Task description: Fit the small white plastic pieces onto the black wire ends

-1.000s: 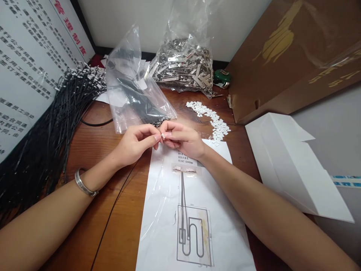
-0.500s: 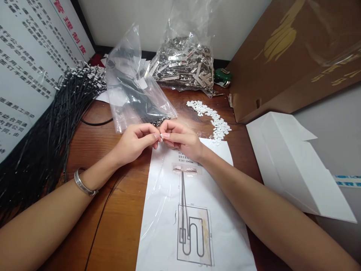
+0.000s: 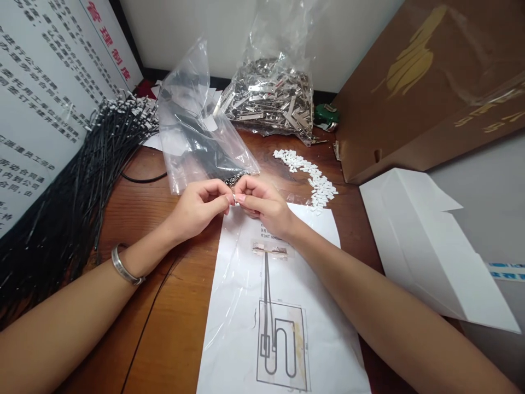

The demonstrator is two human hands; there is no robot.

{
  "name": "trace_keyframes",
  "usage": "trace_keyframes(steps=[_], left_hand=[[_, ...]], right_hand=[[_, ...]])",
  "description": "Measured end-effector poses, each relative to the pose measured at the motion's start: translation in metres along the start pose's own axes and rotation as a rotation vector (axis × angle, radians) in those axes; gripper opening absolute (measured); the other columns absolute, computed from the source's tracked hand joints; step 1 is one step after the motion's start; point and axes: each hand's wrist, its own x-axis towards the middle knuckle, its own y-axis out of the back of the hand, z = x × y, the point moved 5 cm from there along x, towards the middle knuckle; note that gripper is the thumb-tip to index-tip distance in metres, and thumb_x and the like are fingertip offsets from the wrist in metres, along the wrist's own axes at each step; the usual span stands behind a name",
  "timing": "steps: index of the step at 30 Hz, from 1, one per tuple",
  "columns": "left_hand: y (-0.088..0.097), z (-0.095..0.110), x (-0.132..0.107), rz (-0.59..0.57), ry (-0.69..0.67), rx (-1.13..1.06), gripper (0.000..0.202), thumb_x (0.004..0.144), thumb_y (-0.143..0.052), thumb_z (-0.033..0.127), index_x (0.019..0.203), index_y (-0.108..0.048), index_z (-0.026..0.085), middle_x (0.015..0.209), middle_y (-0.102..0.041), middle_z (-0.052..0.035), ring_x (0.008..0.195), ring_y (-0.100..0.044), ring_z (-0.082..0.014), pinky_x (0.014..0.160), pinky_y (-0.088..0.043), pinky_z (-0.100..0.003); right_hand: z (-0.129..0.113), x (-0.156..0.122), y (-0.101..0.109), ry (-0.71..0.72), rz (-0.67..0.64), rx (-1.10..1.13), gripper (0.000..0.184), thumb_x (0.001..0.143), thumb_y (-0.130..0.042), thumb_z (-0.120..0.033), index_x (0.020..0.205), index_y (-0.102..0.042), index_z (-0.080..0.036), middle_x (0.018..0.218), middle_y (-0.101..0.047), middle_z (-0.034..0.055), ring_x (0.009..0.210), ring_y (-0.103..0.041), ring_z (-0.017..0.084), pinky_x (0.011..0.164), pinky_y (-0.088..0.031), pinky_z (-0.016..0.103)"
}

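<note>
My left hand [image 3: 203, 205] and my right hand [image 3: 264, 205] meet fingertip to fingertip above the top edge of a printed sheet [image 3: 233, 306]. Both are closed in a pinch. A tiny whitish piece [image 3: 235, 198], apparently a small connector housing, shows at the right fingertips; the fingers cover most of it. What the left fingers grip is hidden. A thin black wire [image 3: 153, 301] runs up the table and passes under my left forearm. Just behind my fingers, black wires with shiny metal ends [image 3: 232, 179] stick out of a clear plastic bag [image 3: 176, 158].
Small white connector housings [image 3: 324, 189] lie spread in a curve at right. Behind stands a bag of metal strips [image 3: 270, 98], beside a green tape measure [image 3: 327, 116]. Bundled black cables [image 3: 82, 175] with white ends fill the left. A brown box [image 3: 369, 126] and folded white card [image 3: 418, 241] border the right.
The view has shifted slightly, so the surroundings sit a little lower and further right. My hands stay pinched together in nearly the same spot, with only slight finger movement.
</note>
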Motion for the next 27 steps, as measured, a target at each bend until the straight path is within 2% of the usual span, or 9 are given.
trace_keyframes(steps=[7,19,24,27], left_hand=[[-0.0003,-0.0002,0.0,-0.016,-0.024,0.007,0.022,0.078,-0.068,0.031,0.065,-0.059,0.016,0.055,-0.057,0.0021,0.049,-0.043,-0.0073,0.05,-0.036,-0.023],[-0.0011,-0.0031,-0.0004,-0.027,0.021,-0.006,0.018,0.078,-0.065,0.03,0.068,-0.061,0.016,0.057,-0.058,0.0013,0.05,-0.044,-0.0082,0.048,-0.034,-0.023],[-0.0007,-0.0074,-0.0011,-0.038,0.051,-0.064,0.018,0.079,-0.065,0.031,0.071,-0.063,0.015,0.056,-0.059,0.0006,0.045,-0.039,-0.0069,0.044,-0.029,-0.023],[-0.0011,-0.0071,-0.0013,-0.043,0.061,-0.084,0.019,0.08,-0.064,0.031,0.071,-0.063,0.015,0.056,-0.059,0.0007,0.044,-0.038,-0.0065,0.044,-0.028,-0.023]], right_hand=[[-0.0006,0.0001,-0.0002,-0.016,-0.005,0.025,0.019,0.077,-0.064,-0.03,0.069,-0.05,-0.018,0.053,-0.039,-0.0086,0.044,-0.027,0.005,0.045,-0.016,0.024],[-0.0009,0.0002,0.0014,-0.02,0.034,0.055,0.015,0.075,-0.062,-0.026,0.068,-0.051,-0.018,0.053,-0.041,-0.0084,0.043,-0.028,0.005,0.045,-0.018,0.024],[-0.0006,0.0003,0.0019,-0.03,0.037,0.037,0.013,0.074,-0.061,-0.024,0.067,-0.053,-0.018,0.054,-0.046,-0.0063,0.045,-0.03,0.006,0.045,-0.018,0.023],[0.0003,0.0008,0.0019,-0.039,0.021,0.017,0.013,0.075,-0.058,-0.024,0.065,-0.053,-0.018,0.05,-0.041,-0.0069,0.046,-0.029,0.006,0.046,-0.018,0.024]])
